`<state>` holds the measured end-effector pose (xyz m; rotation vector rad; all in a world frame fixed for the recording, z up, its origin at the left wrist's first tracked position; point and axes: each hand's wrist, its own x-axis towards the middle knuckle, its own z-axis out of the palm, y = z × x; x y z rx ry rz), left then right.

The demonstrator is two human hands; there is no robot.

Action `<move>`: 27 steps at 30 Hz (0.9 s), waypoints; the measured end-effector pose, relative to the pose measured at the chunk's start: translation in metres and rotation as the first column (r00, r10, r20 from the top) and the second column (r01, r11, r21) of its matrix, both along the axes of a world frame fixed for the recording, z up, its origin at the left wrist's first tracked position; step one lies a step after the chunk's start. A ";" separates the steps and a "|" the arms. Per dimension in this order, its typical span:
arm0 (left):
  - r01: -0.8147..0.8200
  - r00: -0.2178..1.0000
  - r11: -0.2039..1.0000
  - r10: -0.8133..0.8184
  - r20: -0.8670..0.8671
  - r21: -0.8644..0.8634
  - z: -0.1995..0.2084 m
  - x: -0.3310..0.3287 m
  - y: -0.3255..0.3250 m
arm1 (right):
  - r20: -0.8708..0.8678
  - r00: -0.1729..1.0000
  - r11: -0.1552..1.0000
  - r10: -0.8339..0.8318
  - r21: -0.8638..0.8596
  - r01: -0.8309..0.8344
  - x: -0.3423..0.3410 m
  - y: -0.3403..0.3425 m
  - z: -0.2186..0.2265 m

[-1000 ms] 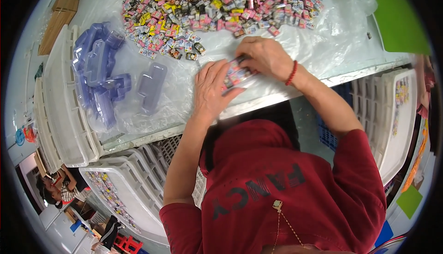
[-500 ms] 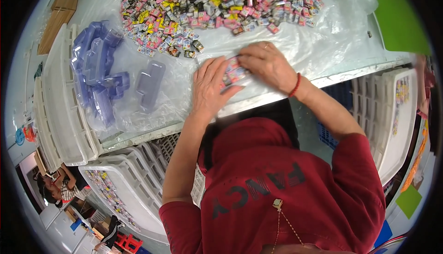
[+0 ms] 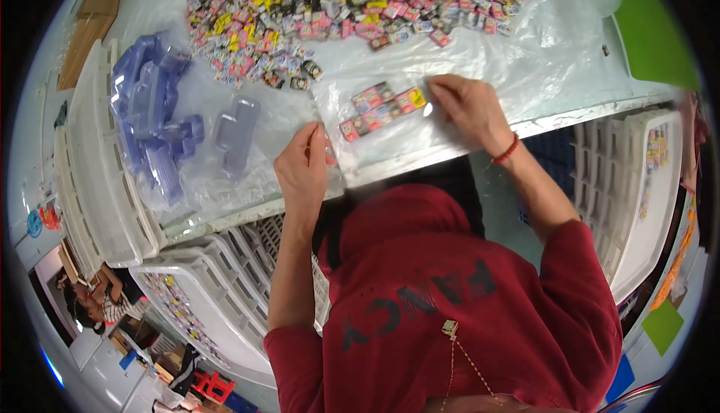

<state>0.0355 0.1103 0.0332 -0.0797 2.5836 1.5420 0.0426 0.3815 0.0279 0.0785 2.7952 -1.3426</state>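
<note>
A stepped block of small printed boxes (image 3: 382,109), mostly pink with a yellow one at its right end, lies on the plastic-covered table in front of me. My left hand (image 3: 304,165) is just left of it, apart from it, its fingers curled with thumb and forefinger together; whatever they may hold is hidden. Beyond the yellow end, my right hand (image 3: 472,109) hovers with loosely bent fingers apart and nothing visible in them. One clear stepped plastic tray (image 3: 238,137) lies left of my left hand.
A heap of loose small boxes (image 3: 337,15) covers the table's far side. Stacked bluish clear trays (image 3: 150,105) stand at the left. White plastic crates (image 3: 217,278) are below the table edge, others (image 3: 626,203) at right. A green sheet (image 3: 652,30) lies far right.
Both hands have let go of the block of small boxes and drawn apart, the left hand toward me and left, the right hand to the right. The block now lies uncovered.
</note>
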 end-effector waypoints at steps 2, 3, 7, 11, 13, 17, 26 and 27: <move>0.051 0.995 0.998 -0.047 0.090 -0.041 0.008 -0.003 0.005 | 0.210 0.977 0.988 -0.030 -0.144 0.061 -0.005 0.002 0.008; 0.007 0.989 0.998 -0.016 0.148 0.061 0.010 -0.006 0.012 | 0.241 0.970 0.977 -0.016 -0.202 0.066 -0.007 0.003 0.005; -0.070 0.973 0.957 0.004 0.233 0.280 -0.008 -0.013 0.015 | 0.270 0.962 0.914 -0.052 -0.375 0.155 -0.006 0.003 -0.005; -0.165 0.961 0.894 0.050 0.273 0.418 -0.009 -0.010 0.007 | 0.340 0.940 0.795 -0.034 -0.560 0.232 -0.003 -0.006 -0.007; -0.214 0.961 0.841 0.091 0.260 0.497 -0.005 -0.002 0.000 | 0.355 0.935 0.784 -0.029 -0.572 0.242 -0.001 -0.021 -0.005; -0.188 0.953 0.753 -0.017 0.304 0.630 -0.014 0.002 -0.015 | 0.289 0.957 0.847 -0.019 -0.504 0.169 -0.001 -0.031 0.018; -0.283 0.957 0.545 0.211 0.198 0.789 0.043 0.054 -0.116 | 0.126 0.928 0.691 0.352 -0.703 -0.167 -0.026 -0.132 0.043; -0.287 0.950 0.508 0.257 0.175 0.812 0.044 0.062 -0.131 | 0.115 0.919 0.670 0.376 -0.720 -0.184 -0.023 -0.149 0.049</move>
